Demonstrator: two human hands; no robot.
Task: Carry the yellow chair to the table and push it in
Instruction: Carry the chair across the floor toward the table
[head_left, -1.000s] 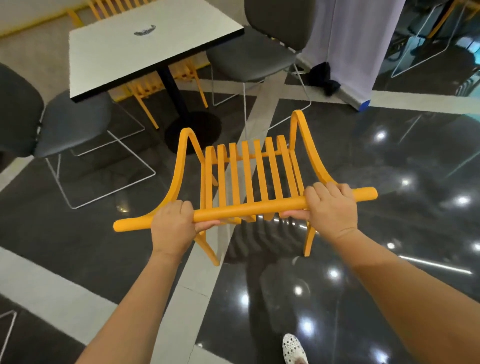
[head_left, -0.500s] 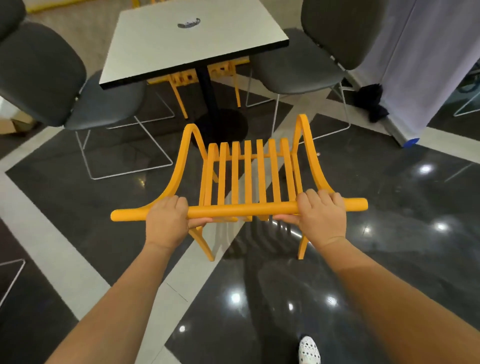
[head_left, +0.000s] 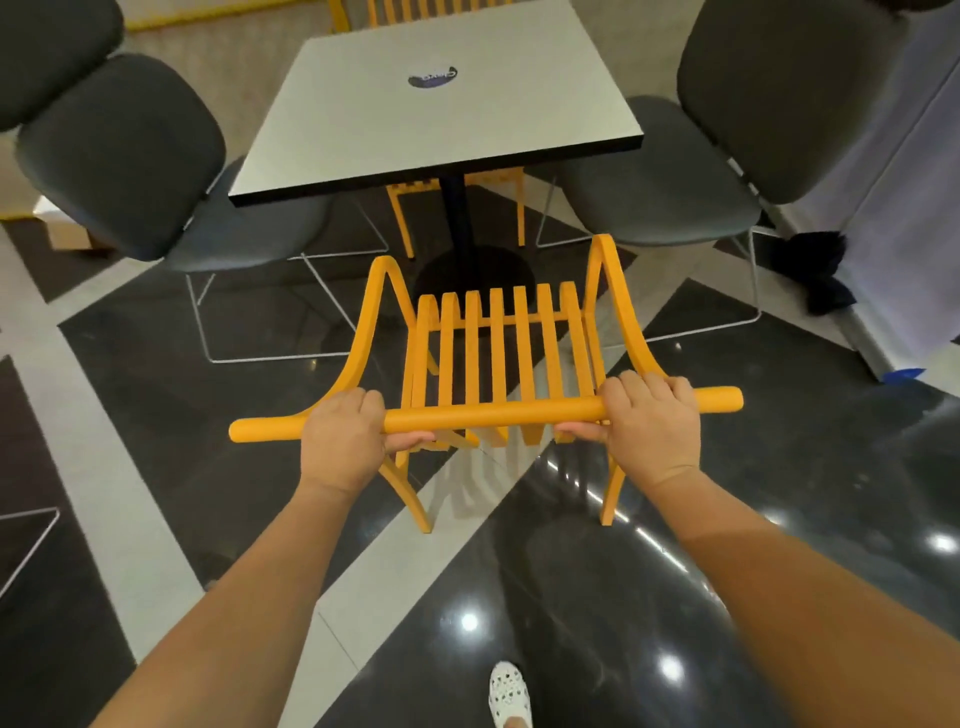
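Head view: two hands, left hand (head_left: 343, 441) and right hand (head_left: 652, 428), grip clamped on one yellow chair (head_left: 496, 358). One worktop (head_left: 363, 130) at frame top, flanked by two grey chairs (head_left: 675, 192).

The yellow chair (head_left: 493, 364), slatted and upright, stood facing the white square table (head_left: 441, 104), just short of its near edge.

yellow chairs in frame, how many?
2. One yellow chair held by its top rail in left hand and right hand; second yellow chair behind the table, mostly hidden.
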